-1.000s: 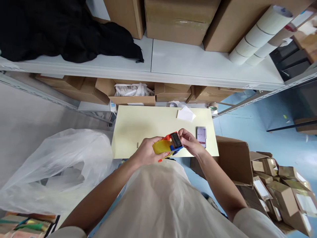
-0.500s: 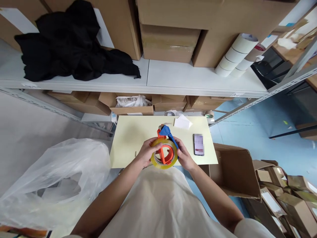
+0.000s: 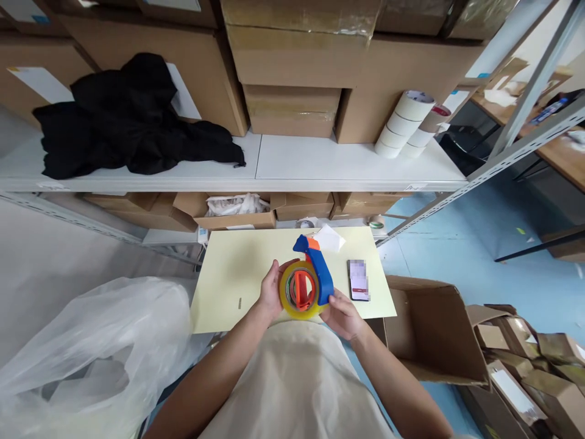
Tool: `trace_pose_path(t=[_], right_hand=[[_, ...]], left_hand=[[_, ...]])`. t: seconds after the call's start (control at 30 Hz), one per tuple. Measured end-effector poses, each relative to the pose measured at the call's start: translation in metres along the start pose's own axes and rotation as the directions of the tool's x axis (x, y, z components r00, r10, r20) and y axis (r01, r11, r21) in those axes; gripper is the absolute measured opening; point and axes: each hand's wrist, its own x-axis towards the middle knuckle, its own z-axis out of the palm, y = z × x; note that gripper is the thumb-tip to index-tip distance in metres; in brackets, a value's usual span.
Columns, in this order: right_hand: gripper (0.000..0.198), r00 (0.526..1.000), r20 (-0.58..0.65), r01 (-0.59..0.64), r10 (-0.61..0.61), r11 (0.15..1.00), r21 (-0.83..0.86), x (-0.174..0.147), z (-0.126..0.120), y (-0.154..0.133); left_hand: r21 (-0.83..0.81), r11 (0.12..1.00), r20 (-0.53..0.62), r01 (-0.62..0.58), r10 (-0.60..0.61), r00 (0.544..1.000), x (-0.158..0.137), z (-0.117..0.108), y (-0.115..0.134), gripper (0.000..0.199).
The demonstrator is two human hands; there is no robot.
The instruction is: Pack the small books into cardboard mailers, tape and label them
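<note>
Tape dispenser: smooth, seemingly plastic, with an orange hub [image 3: 301,292] and a curved blue handle [image 3: 322,277] whose head points away from the person; the tape dispenser [image 3: 315,256] is held up over the counter's near edge.
Tape roll: a glossy, yellowish ring [image 3: 299,314] around the hub.
Left grip: the left grip [image 3: 272,294] grasps the ring's left side, thumb raised, some fingers hidden behind it.
Right grip: the right grip [image 3: 342,314] grasps the lower right, by the handle's near end.
Counter: flat, pale yellow counter [image 3: 223,274], with a slab-like phone [image 3: 359,283] to the right and angular white paper [image 3: 333,240] toward the back.
Beyond: crumpled black cloth [image 3: 128,131] and stacked white cylindrical rolls [image 3: 402,125] on a grey shelf [image 3: 306,161].
Flanks: filmy translucent plastic [image 3: 146,311] left, an open cardboard box [image 3: 429,323] right.
</note>
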Motion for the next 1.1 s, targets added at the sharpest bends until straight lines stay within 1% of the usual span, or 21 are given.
trace_pose_path(t=[0.07, 0.13, 0.2, 0.27, 0.3, 0.33, 0.4, 0.47, 0.5, 0.53, 0.57, 0.63, 0.73, 0.87, 0.9, 0.97, 1.03, 1.1], right_hand=[[0.043, 0.996, 0.019, 0.090, -0.088, 0.989, -0.121, 0.004, 0.002, -0.016], [0.045, 0.986, 0.058, 0.164, -0.155, 0.953, -0.256, 0.011, 0.002, -0.036], [0.046, 0.973, 0.086, 0.229, -0.213, 0.893, -0.388, 0.019, 0.000, -0.060], [0.044, 0.954, 0.100, 0.292, -0.282, 0.802, -0.521, 0.028, -0.002, -0.090], [0.043, 0.939, 0.107, 0.323, -0.325, 0.736, -0.595, 0.032, -0.002, -0.107], [0.041, 0.918, 0.115, 0.353, -0.380, 0.649, -0.674, 0.037, 0.000, -0.125], [0.040, 0.860, 0.132, 0.364, -0.492, 0.412, -0.835, 0.048, 0.005, -0.162], [0.043, 0.780, 0.171, 0.329, -0.602, 0.162, -0.930, 0.066, 0.013, -0.195], [0.045, 0.740, 0.203, 0.308, -0.642, 0.054, -0.950, 0.077, 0.017, -0.209], [0.048, 0.709, 0.235, 0.279, -0.665, -0.041, -0.959, 0.090, 0.021, -0.221], [0.050, 0.688, 0.260, 0.243, -0.677, -0.122, -0.962, 0.104, 0.024, -0.230], [0.052, 0.676, 0.285, 0.155, -0.680, -0.247, -0.956, 0.135, 0.028, -0.242], [0.050, 0.677, 0.284, 0.029, -0.679, -0.361, -0.932, 0.179, 0.028, -0.246], [0.042, 0.665, 0.291, -0.088, -0.688, -0.459, -0.884, 0.220, 0.024, -0.242], [0.040, 0.662, 0.295, -0.108, -0.689, -0.477, -0.872, 0.226, 0.022, -0.241], [0.037, 0.661, 0.303, -0.123, -0.687, -0.498, -0.859, 0.234, 0.020, -0.240], [0.039, 0.664, 0.317, -0.103, -0.677, -0.503, -0.858, 0.236, 0.018, -0.238], [0.045, 0.667, 0.346, -0.066, -0.660, -0.514, -0.855, 0.234, 0.017, -0.235]], left_hand=[[0.038, 0.999, -0.004, -0.033, 0.033, 0.999, 0.010, 0.009, 0.000, 0.079], [0.076, 0.996, 0.004, -0.045, 0.045, 0.999, 0.017, 0.016, 0.000, 0.075], [0.108, 0.993, 0.016, -0.040, 0.039, 0.999, 0.022, 0.019, -0.003, 0.071], [0.145, 0.989, 0.038, -0.012, 0.006, 0.999, 0.022, 0.015, -0.007, 0.068], [0.170, 0.985, 0.051, 0.011, -0.020, 0.998, 0.020, 0.011, -0.010, 0.067], [0.200, 0.979, 0.058, 0.041, -0.054, 0.997, 0.018, 0.006, -0.013, 0.067], [0.274, 0.955, 0.039, 0.118, -0.134, 0.990, 0.012, -0.008, -0.021, 0.066], [0.358, 0.915, -0.023, 0.187, -0.191, 0.981, 0.005, -0.026, -0.029, 0.066], [0.402, 0.893, -0.059, 0.202, -0.195, 0.979, 0.002, -0.036, -0.033, 0.066], [0.447, 0.871, -0.090, 0.203, -0.182, 0.979, 0.000, -0.046, -0.038, 0.066], [0.492, 0.849, -0.114, 0.192, -0.156, 0.981, -0.002, -0.055, -0.041, 0.067], [0.577, 0.799, -0.152, 0.169, -0.098, 0.983, -0.005, -0.073, -0.048, 0.067], [0.691, 0.704, -0.175, 0.164, -0.058, 0.983, -0.009, -0.092, -0.052, 0.066], [0.834, 0.523, -0.164, 0.178, -0.072, 0.984, -0.013, -0.103, -0.053, 0.069], [0.860, 0.479, -0.170, 0.177, -0.059, 0.984, -0.013, -0.106, -0.053, 0.068], [0.898, 0.413, -0.173, 0.153, 0.011, 0.985, -0.010, -0.114, -0.050, 0.064], [0.928, 0.358, -0.145, 0.100, 0.103, 0.984, -0.004, -0.123, -0.043, 0.059], [0.951, 0.308, -0.102, 0.043, 0.178, 0.979, 0.003, -0.133, -0.033, 0.054]])
